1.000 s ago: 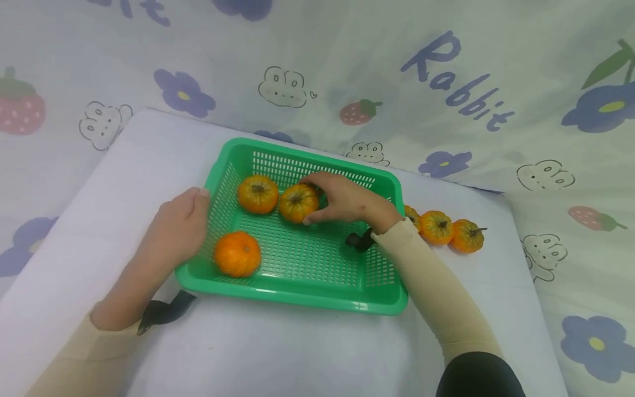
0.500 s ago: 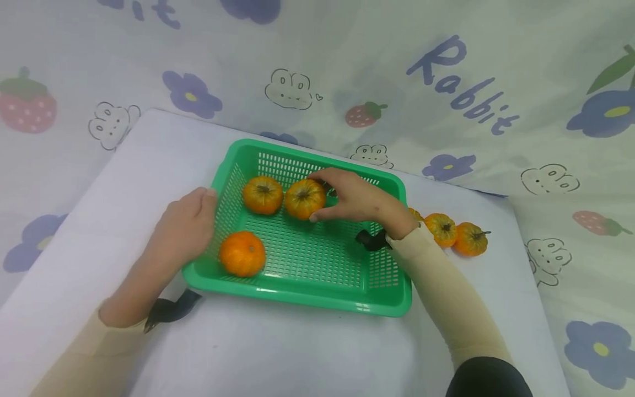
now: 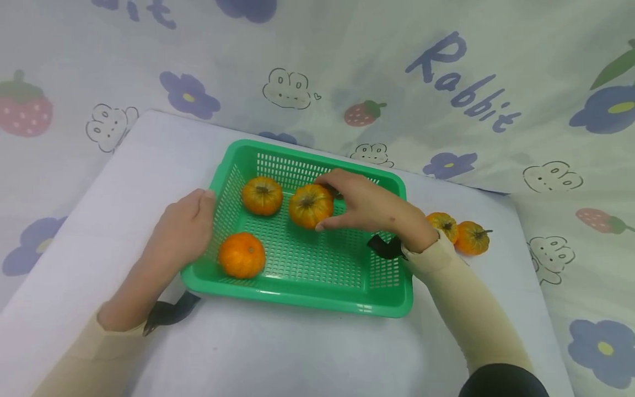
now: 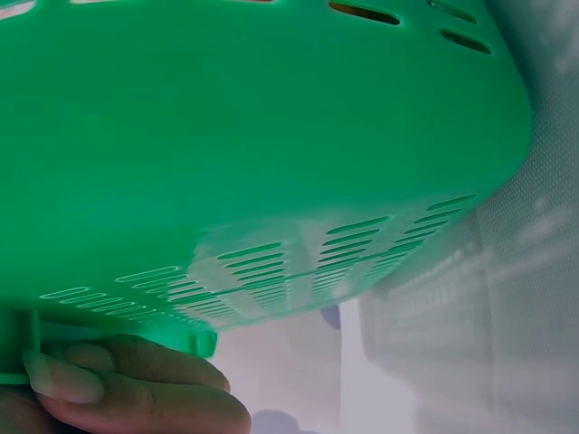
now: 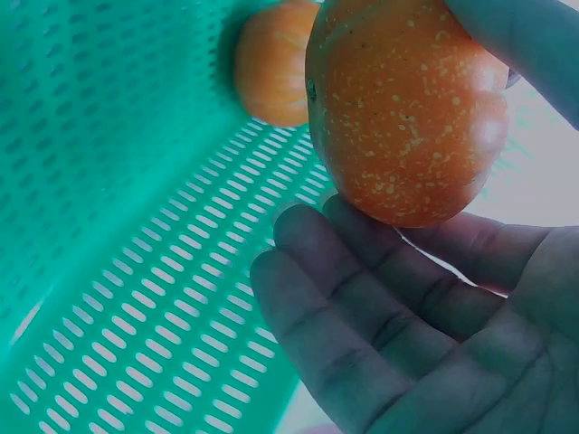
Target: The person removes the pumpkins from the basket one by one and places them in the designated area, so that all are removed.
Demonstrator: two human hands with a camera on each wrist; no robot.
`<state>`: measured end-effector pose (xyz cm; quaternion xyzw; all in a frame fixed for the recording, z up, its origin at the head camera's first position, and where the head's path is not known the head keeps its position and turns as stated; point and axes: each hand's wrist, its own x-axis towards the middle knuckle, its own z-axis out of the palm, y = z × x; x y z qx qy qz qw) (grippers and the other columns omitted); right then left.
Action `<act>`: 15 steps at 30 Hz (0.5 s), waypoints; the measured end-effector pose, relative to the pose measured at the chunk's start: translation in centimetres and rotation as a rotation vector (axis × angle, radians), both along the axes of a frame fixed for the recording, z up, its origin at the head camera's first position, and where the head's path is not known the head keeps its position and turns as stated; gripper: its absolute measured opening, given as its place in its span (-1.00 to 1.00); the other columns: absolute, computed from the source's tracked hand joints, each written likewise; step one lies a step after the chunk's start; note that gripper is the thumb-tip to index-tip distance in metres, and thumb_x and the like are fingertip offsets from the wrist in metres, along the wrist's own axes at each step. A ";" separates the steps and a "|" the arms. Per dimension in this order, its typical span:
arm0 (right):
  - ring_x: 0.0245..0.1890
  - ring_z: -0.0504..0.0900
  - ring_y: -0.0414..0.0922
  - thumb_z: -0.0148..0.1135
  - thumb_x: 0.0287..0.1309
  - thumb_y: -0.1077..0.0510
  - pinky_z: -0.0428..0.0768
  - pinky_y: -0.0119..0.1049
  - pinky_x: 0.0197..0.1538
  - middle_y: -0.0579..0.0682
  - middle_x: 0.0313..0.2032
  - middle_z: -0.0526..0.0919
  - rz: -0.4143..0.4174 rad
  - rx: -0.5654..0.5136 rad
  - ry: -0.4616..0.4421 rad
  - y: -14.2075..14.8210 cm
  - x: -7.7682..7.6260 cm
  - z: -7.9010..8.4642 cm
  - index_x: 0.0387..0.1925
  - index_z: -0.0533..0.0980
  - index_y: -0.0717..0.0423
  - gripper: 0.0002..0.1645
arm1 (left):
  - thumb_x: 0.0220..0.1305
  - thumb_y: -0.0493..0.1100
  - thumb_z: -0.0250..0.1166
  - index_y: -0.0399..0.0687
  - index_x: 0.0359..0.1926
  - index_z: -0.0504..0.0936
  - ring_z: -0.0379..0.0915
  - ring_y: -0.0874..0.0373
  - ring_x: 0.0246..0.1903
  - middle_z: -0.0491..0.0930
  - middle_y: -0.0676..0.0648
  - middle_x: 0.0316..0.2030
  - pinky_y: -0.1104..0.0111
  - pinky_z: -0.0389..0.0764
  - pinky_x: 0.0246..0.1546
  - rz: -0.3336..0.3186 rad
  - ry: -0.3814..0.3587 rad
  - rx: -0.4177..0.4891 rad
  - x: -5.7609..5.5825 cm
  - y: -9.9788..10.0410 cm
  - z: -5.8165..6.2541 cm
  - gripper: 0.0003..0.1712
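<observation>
A green perforated plastic basket (image 3: 297, 300) rests on the white table. My left hand (image 3: 182, 229) grips its left rim; in the left wrist view the fingers (image 4: 149, 398) curl by the rim, beneath the basket wall (image 4: 271, 136). Inside the basket, my right hand (image 3: 369, 207) holds a small ribbed pumpkin (image 3: 310, 207) between thumb and fingers. The right wrist view has this speckled orange pumpkin (image 5: 407, 117) raised off the basket floor. Another striped pumpkin (image 3: 262, 197) sits at the back left of the basket, and a plainer orange pumpkin (image 3: 242, 255) at the front left.
Two more small pumpkins show on the table right of the basket, a striped one (image 3: 445, 226) and an orange one (image 3: 472, 238) touching or nearly so. A cloth printed with rabbits and flowers (image 3: 288, 88) hangs behind the table (image 3: 297, 353).
My right hand has drawn its pumpkin rightward, away from the back-left one, leaving a gap. My right arm now covers a third pumpkin outside the basket. My left hand keeps its grip.
</observation>
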<state>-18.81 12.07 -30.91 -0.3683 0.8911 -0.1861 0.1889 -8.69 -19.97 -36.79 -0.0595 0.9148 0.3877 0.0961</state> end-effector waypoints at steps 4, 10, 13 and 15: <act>0.22 0.50 -0.09 0.59 0.12 -0.21 0.48 -0.12 0.32 -0.01 0.25 0.53 0.000 -0.011 0.028 0.9 0.9 0.9 0.41 0.39 0.15 -0.02 | 0.66 0.25 -0.47 -0.16 -0.06 0.37 0.37 -0.08 -0.47 0.37 -0.19 -0.42 0.18 0.46 -0.50 0.001 0.004 -0.009 0.0 -0.1 -0.1 -0.33; 0.21 0.53 -0.08 0.58 0.12 -0.23 0.52 -0.06 0.30 -0.04 0.21 0.56 -0.024 -0.042 0.020 2.7 2.4 2.1 0.39 0.41 0.14 -0.04 | 0.66 0.25 -0.47 -0.16 -0.06 0.37 0.36 -0.08 -0.47 0.36 -0.19 -0.42 0.18 0.45 -0.49 -0.004 0.002 -0.013 0.0 -0.1 -0.1 -0.33; 0.20 0.57 -0.09 0.58 0.12 -0.23 0.54 -0.05 0.29 -0.04 0.22 0.57 -0.045 -0.058 0.019 3.7 3.1 2.5 0.39 0.41 0.15 -0.04 | 0.66 0.25 -0.47 -0.16 -0.06 0.37 0.36 -0.08 -0.47 0.36 -0.19 -0.43 0.18 0.46 -0.50 -0.007 0.001 -0.012 0.0 -0.1 -0.1 -0.33; 0.21 0.58 -0.08 0.57 0.14 -0.23 0.54 -0.04 0.29 -0.03 0.25 0.57 -0.067 -0.068 0.011 4.5 3.6 2.7 0.42 0.39 0.16 -0.02 | 0.66 0.25 -0.47 -0.16 -0.07 0.37 0.36 -0.08 -0.47 0.36 -0.18 -0.43 0.18 0.45 -0.50 -0.007 0.004 -0.009 0.0 -0.1 -0.1 -0.34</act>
